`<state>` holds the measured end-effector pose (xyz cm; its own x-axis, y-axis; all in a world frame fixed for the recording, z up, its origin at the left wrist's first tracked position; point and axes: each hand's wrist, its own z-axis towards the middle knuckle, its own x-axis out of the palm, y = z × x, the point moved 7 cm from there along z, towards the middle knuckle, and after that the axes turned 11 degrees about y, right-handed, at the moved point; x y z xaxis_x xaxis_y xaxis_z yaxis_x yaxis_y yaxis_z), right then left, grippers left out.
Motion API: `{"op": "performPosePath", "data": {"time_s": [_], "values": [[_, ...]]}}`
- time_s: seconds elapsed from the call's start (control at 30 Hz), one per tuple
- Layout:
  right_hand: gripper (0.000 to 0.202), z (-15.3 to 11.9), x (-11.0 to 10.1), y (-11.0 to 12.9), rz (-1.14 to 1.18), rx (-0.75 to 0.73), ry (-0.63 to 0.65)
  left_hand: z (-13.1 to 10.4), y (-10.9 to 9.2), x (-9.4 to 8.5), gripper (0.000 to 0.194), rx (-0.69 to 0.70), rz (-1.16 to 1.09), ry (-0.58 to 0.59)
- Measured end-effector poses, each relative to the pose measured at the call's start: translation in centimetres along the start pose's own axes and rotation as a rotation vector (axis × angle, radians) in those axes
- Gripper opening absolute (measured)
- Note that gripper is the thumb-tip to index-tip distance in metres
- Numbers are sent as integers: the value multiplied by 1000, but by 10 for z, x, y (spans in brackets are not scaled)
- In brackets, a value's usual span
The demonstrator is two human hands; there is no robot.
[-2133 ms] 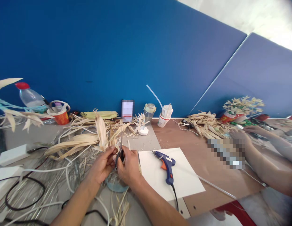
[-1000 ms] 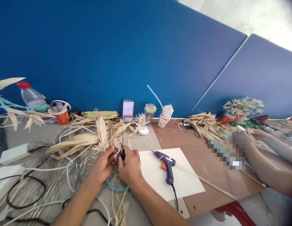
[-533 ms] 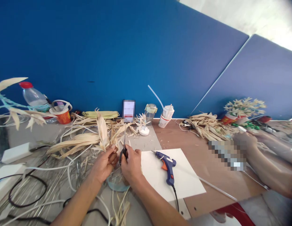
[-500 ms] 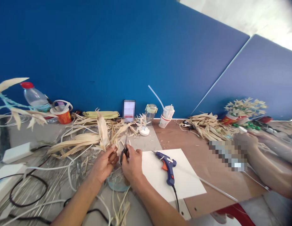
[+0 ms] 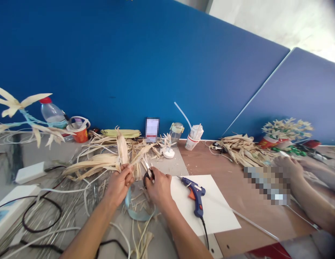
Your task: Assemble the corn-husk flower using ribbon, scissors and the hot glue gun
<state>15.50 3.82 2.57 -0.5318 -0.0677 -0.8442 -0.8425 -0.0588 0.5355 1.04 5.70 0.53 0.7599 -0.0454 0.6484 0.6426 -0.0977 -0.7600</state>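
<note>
My right hand [image 5: 160, 185] is closed around the black handles of a pair of scissors [image 5: 147, 168], whose blades point up and away and look slightly apart. Just left of it, my left hand [image 5: 119, 186] is closed in a pinch; whatever lies between its fingertips is too small to make out. Dry corn husks [image 5: 92, 164] lie directly beyond and to the left of that hand, one standing up behind it. Below the hands a light blue strip [image 5: 139, 216] curves over thin husk scraps.
A blue glue gun [image 5: 196, 196] rests on white paper [image 5: 221, 212] at right. Behind stand a phone [image 5: 152, 129], a small husk flower in a white base [image 5: 169, 154], a jar [image 5: 176, 133] and a cup [image 5: 191, 142]. Cables cross the left side. Another person's hands [image 5: 289, 171] work at far right.
The scissors have turned and moved a little right, away from my left hand, and their blades show more clearly. The whole view has shifted slightly, and more of the blue strip shows.
</note>
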Motion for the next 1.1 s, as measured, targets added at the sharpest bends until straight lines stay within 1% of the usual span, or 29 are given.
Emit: {"op": "performPosePath", "data": {"time_s": [0.07,0.13,0.23,0.3,0.47,0.53,0.6,0.73,0.83,0.9,1.0,1.1], "values": [[40,-1,0,3,-114,-2,31,0,-1,1,21,0,5,9],[39,-2,4,7,-222,-14,91,0,-2,2,20,-3,9,18],[31,-5,11,12,-326,-48,172,0,-1,2,20,-9,14,20],[31,-6,13,15,-359,-67,182,1,0,1,20,-10,18,22],[42,-8,12,19,-388,-99,169,1,1,0,19,-15,13,30],[42,-6,12,22,-407,-112,195,1,1,0,19,-15,13,28],[38,-4,12,26,-448,-129,235,1,2,-1,20,-16,21,27],[24,1,13,38,-567,-191,305,1,4,-1,21,-29,49,41],[24,5,14,44,-580,-215,358,1,5,-1,22,-31,56,46],[25,8,13,46,-561,-196,373,1,4,0,23,-31,70,42],[29,12,13,42,-531,-119,365,0,3,1,24,-36,93,39],[23,14,13,37,-502,-124,327,0,3,2,25,-44,75,53]]}}
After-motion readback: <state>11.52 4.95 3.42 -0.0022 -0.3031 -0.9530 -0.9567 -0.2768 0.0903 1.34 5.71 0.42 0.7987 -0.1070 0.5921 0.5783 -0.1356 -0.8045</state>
